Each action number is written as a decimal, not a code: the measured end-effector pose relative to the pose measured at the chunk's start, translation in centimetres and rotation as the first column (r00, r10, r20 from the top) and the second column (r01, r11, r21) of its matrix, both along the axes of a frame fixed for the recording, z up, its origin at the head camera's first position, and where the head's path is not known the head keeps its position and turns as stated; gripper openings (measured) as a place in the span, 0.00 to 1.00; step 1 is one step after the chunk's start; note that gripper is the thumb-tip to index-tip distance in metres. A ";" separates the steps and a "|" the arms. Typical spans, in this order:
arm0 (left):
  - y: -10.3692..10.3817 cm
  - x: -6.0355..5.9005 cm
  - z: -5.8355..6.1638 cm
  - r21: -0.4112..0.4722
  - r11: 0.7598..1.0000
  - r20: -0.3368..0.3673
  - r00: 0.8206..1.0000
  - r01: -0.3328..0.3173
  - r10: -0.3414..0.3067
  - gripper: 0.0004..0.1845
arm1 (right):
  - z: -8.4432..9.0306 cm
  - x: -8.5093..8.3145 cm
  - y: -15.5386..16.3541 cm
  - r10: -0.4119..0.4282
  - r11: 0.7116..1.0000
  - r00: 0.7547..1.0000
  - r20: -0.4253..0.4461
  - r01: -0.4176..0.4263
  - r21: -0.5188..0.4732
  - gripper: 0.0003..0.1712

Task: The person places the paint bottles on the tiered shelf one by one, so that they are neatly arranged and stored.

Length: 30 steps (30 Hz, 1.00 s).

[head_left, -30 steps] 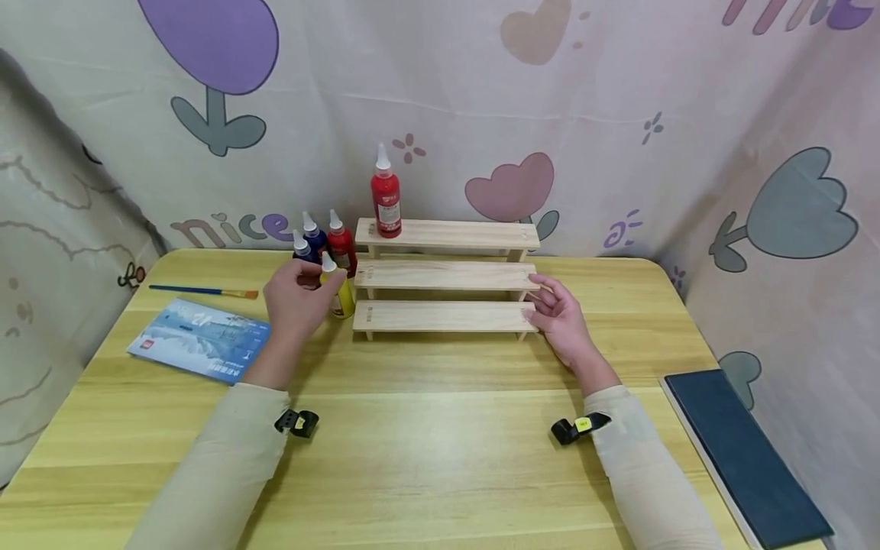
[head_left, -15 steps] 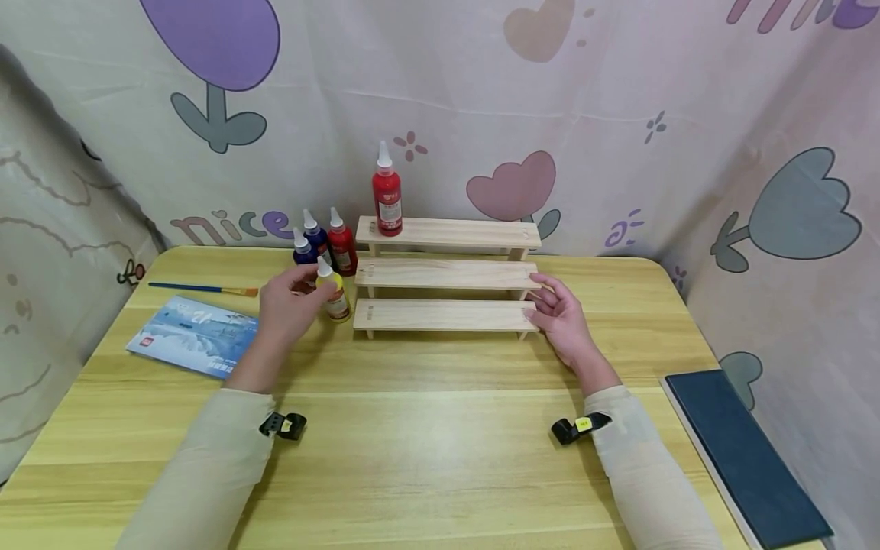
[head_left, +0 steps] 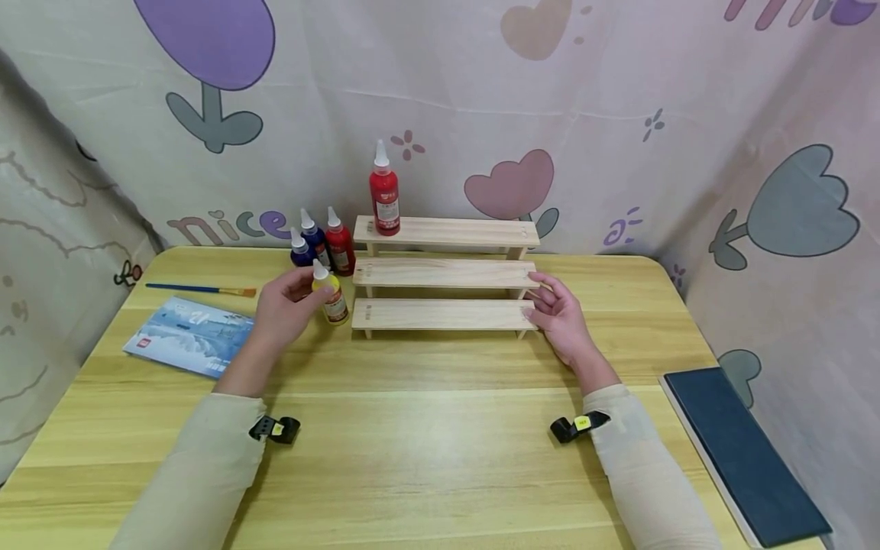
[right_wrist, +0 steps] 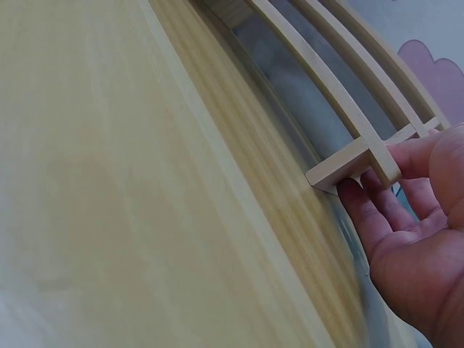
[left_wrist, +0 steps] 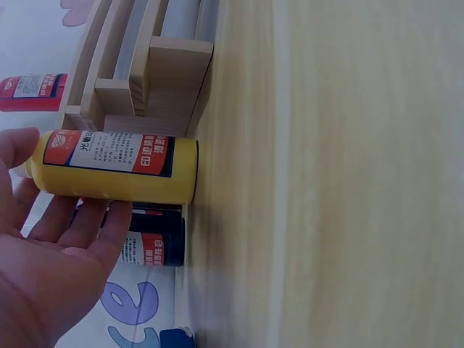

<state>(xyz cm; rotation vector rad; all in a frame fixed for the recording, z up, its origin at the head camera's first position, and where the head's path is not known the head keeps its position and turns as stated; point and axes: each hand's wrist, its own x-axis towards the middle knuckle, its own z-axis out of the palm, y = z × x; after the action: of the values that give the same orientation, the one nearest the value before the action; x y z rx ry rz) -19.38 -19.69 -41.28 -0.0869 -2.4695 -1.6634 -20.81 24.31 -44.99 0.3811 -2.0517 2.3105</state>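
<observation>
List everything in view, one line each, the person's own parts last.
Table: 1, yellow-brown wood, centre
Printed cloth: count unclear, pale, behind the table
Rack: 1, pale wood, table's far side
Yellow bottle: 1, yellow, left of rack
Red bottles: 2, red, rack's top tier and table
Blue bottles: 2, blue, left of rack
Paintbrush: 1, blue handle, table's left
Booklet: 1, blue and white, table's left
Flat slab: 1, dark blue, table's right edge
Wrist cameras: 2, black, one per wrist
Sleeves: 2, cream, both forearms
Left hand: 1, gripping the yellow bottle
Right hand: 1, gripping rack's right end
</observation>
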 end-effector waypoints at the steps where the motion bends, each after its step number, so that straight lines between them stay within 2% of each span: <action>1: 0.0 0.1 0.0 0.000 1.000 -0.003 1.000 -0.001 0.001 0.23 | 0.0 0.0 0.0 0.000 1.000 1.000 0.001 0.000 -0.001 0.37; 7: 0.2 0.7 0.7 0.007 1.000 -0.014 1.000 -0.017 0.017 0.21 | 0.0 0.0 -0.1 0.000 1.000 1.000 0.003 0.000 -0.005 0.37; 12: 0.1 1.3 2.1 0.015 0.998 -0.019 0.998 -0.058 0.058 0.21 | 0.2 0.0 -0.1 -0.001 1.000 1.000 0.003 0.001 -0.004 0.37; 15: 0.0 1.5 3.1 0.044 0.997 -0.070 0.996 -0.059 0.062 0.20 | 0.2 0.1 -0.2 -0.002 1.000 1.000 0.005 0.002 -0.005 0.37; 20: 0.1 1.7 4.9 0.129 0.992 -0.187 0.982 0.002 0.023 0.18 | 0.3 0.1 -0.2 -0.001 1.000 1.000 0.006 0.001 -0.012 0.38; 23: 0.3 1.7 6.0 0.118 0.993 -0.209 0.978 0.020 0.005 0.18 | 0.3 0.1 -0.2 -0.004 1.000 1.000 0.010 0.004 -0.012 0.37; 27: 1.0 1.8 7.4 0.040 0.999 -0.179 0.984 0.017 -0.010 0.19 | 0.3 0.0 -0.1 -0.009 1.000 1.000 0.013 0.009 -0.004 0.37; 30: 1.9 1.8 8.1 -0.014 0.999 -0.179 0.983 0.043 -0.045 0.19 | 0.3 0.0 -0.1 -0.008 1.000 1.000 0.014 0.008 0.001 0.37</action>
<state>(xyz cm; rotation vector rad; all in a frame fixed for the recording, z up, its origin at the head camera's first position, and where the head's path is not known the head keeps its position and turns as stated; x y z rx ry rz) -17.59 -17.83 -33.17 -0.2816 -2.3582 -1.5842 -20.79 24.20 -44.69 0.3572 -2.0565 2.3150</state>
